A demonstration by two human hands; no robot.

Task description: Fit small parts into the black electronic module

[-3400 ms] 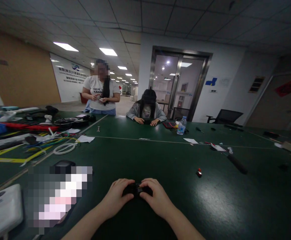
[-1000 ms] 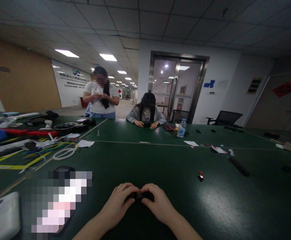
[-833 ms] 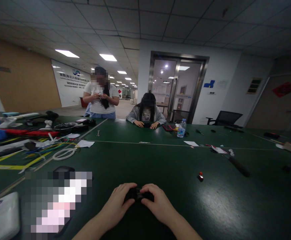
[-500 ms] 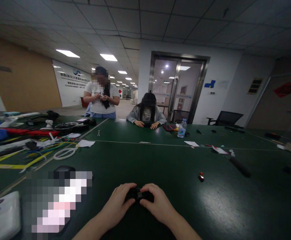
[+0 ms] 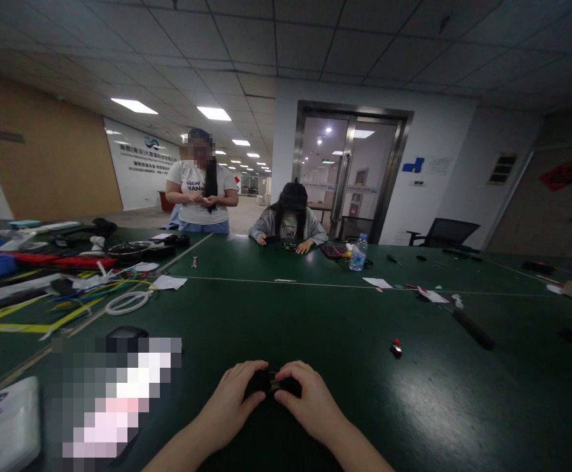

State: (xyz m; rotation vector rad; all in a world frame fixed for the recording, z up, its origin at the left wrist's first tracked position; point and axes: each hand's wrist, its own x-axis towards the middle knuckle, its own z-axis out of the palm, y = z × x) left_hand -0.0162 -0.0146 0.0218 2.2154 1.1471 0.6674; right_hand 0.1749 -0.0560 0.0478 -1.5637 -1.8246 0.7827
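Observation:
My left hand [image 5: 234,400] and my right hand [image 5: 311,401] meet low in the middle of the head view, thumbs and fingers curled round a small black object [image 5: 272,385]. The left grips one end and the right the other. A narrow bit with a greyish glint shows between my fingertips; the rest is covered and too dark for me to tell its kind. Both hands are just above or resting on the dark green table [image 5: 286,321]. To the right of my right hand lies a small red and silver piece [image 5: 396,348].
At left are a pixelated phone-like shape [image 5: 121,400], a black mouse-like object [image 5: 127,335], a white device [image 5: 5,419] and a coiled white cable [image 5: 128,303]. A water bottle [image 5: 358,254] and a black-handled tool [image 5: 472,329] are at right. Two people [image 5: 202,187] are across the table.
Both my hands stay on the black object with only small finger shifts. The view has tilted up slightly since the first frame. Across the table, the seated person has moved a hand leftward holding something dark.

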